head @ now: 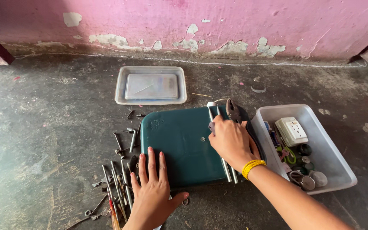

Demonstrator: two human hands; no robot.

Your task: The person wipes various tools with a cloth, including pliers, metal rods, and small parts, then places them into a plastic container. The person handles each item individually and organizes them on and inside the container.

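A dark green rectangular plastic case (pixel 184 145) lies on the floor at centre. The left hand (pixel 152 191) presses flat and open on its 7 o'clock corner; the right hand (pixel 231 140) grips grey-handled metal pliers (pixel 232 110) at 2 o'clock, beside a clear plastic tub (pixel 339 164)

bare forearms, yellow wristband (pixel 253 167), painted nails

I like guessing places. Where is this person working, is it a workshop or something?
Probably a makeshift repair spot on the floor of a worn room, not a proper workshop. Metal tools lie loose on the bare concrete floor, a clear bin holds odd parts, and the pink wall is peeling.
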